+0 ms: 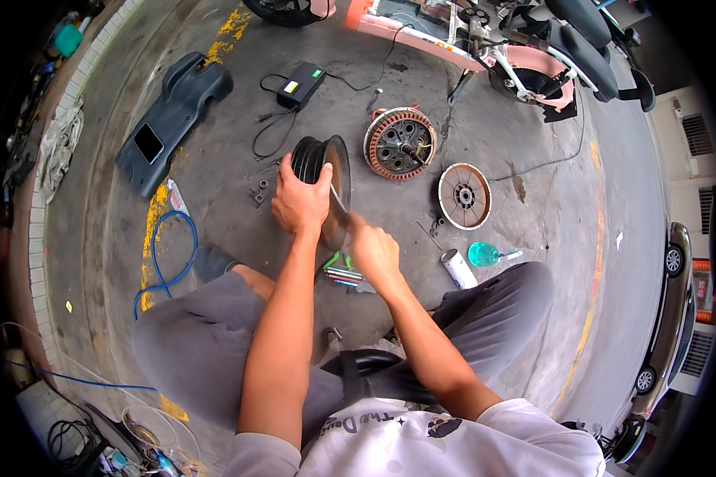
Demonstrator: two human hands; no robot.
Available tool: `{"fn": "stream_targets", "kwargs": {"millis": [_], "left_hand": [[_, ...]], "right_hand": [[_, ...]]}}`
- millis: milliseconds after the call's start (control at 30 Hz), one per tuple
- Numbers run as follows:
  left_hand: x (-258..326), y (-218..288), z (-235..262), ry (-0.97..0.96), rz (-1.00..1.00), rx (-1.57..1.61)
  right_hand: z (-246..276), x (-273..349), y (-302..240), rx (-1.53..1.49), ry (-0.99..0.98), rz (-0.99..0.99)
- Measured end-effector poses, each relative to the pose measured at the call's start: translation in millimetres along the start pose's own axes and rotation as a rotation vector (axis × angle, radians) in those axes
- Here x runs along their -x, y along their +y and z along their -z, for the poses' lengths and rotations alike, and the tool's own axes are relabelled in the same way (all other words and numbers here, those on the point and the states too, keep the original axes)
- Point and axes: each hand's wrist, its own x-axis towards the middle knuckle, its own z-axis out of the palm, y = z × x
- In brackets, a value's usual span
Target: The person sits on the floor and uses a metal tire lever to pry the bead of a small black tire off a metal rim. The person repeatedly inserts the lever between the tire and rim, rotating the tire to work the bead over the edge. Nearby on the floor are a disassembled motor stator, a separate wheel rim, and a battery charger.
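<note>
My left hand (301, 200) grips a black wheel hub (309, 156), which stands on edge between my knees with its brownish hollow side facing right. Closed in a fist, my right hand (374, 250) is beside that hollow side. A thin metal tool (340, 202) reaches from the fist to the hub's inner rim; its kind is not clear, and slight blur covers the fist. Beyond the hub lies a round motor stator (400, 143) with copper windings around its edge. Nearer, to the right, is a round hub cover (464, 196) with a spoked inside.
A pink e-bike (422, 36) stands at the far side. A black charger (301, 85) trails cables. Left lie a dark plastic cover (179, 111) bearing a phone (148, 144), and a blue hose (161, 285). A teal bottle (484, 254) and a white can (458, 269) are by my right knee.
</note>
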Motion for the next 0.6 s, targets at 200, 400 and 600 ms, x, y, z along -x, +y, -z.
{"fn": "stream_targets", "kwargs": {"millis": [200, 400, 600], "left_hand": [[1.7, 8.4, -5.7, -0.034, -0.035, 0.078], [-6.3, -1.8, -3.0, -0.005, -0.053, 0.072], [-14.0, -1.5, 1.4, -0.039, 0.008, 0.043]], "right_hand": [[-47.7, -24.9, 36.6, 0.087, -0.107, -0.039], [-30.0, -31.1, 40.0, 0.107, 0.195, 0.013], [-37.6, 20.0, 36.7, 0.038, -0.154, 0.003]]}}
